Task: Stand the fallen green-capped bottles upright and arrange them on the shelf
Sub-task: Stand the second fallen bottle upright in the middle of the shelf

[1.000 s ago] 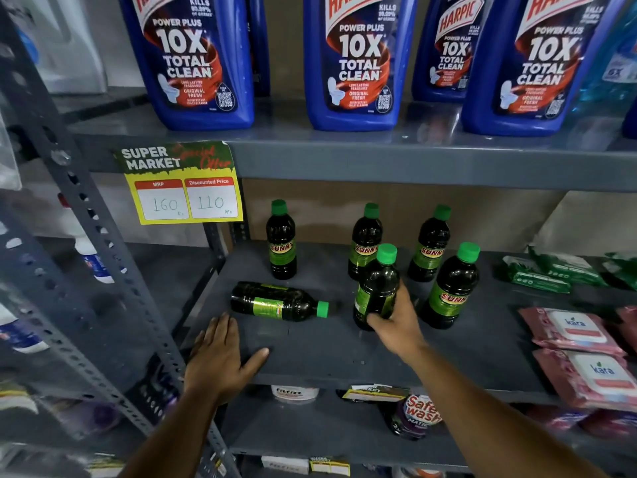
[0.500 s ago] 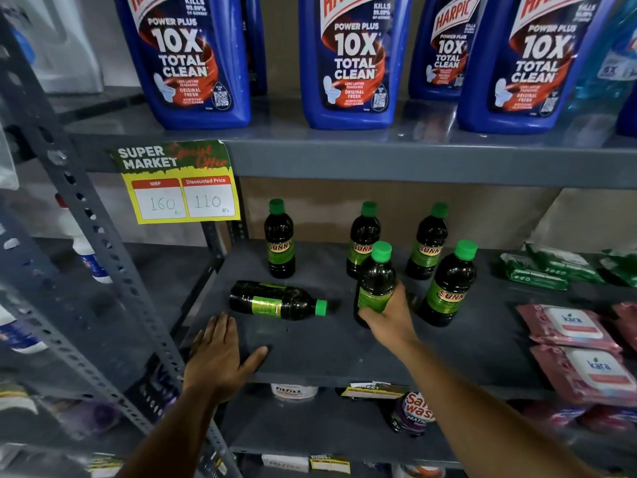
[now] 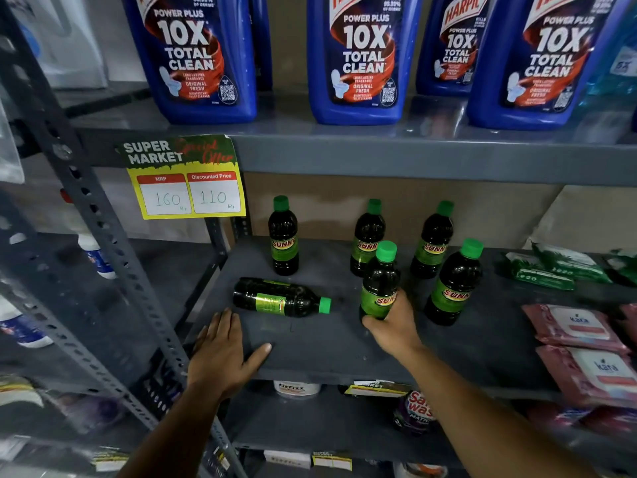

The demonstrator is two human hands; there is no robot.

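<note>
Dark bottles with green caps and green SUNNY labels stand on the grey shelf [image 3: 310, 343]. One fallen bottle [image 3: 275, 298] lies on its side at the front left, cap pointing right. My right hand [image 3: 393, 326] grips the base of an upright bottle [image 3: 379, 281] in the front row. Another upright bottle [image 3: 453, 282] stands just to its right. Three more stand at the back: left [image 3: 283, 236], middle [image 3: 367, 232] and right [image 3: 431, 241]. My left hand [image 3: 220, 350] lies flat on the shelf's front edge, fingers apart, just below the fallen bottle.
Large blue Harpic bottles [image 3: 358, 60] fill the shelf above. A yellow price tag [image 3: 186, 181] hangs from that shelf's edge. Pink Kara wipe packs [image 3: 579, 329] and green packs [image 3: 551, 270] lie to the right. A perforated grey upright [image 3: 103, 243] runs down the left.
My right hand has turned the held bottle so its label faces forward and slid it slightly back. The left hand and the fallen bottle have not moved.
</note>
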